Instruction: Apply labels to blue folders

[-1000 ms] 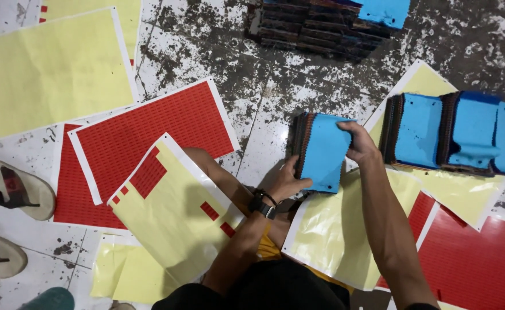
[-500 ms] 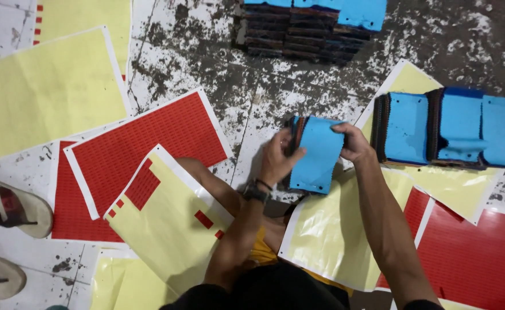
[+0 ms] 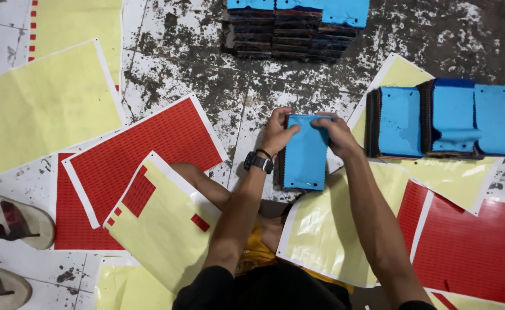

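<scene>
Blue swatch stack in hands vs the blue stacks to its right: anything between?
Head view: only a yellow sheet corner and a strip of stained floor between the held blue stack and right-side stacks.

1. The dark stack of blue-topped fabric swatch books (image 3: 298, 28) at the top gets chopped by the frame edge, so no telling how far back it goes.
2. Both grey sandals with dark straps (image 3: 8, 252) run off the left side.
3. The left hand (image 3: 276, 133) and right hand (image 3: 334, 135) curl their fingertips over the far end of the blue-covered swatch bundle (image 3: 304, 155), so that edge is hidden.
4. The tiny red stickers on the red sticker sheet with white border (image 3: 149, 152) are too small to make out.
</scene>
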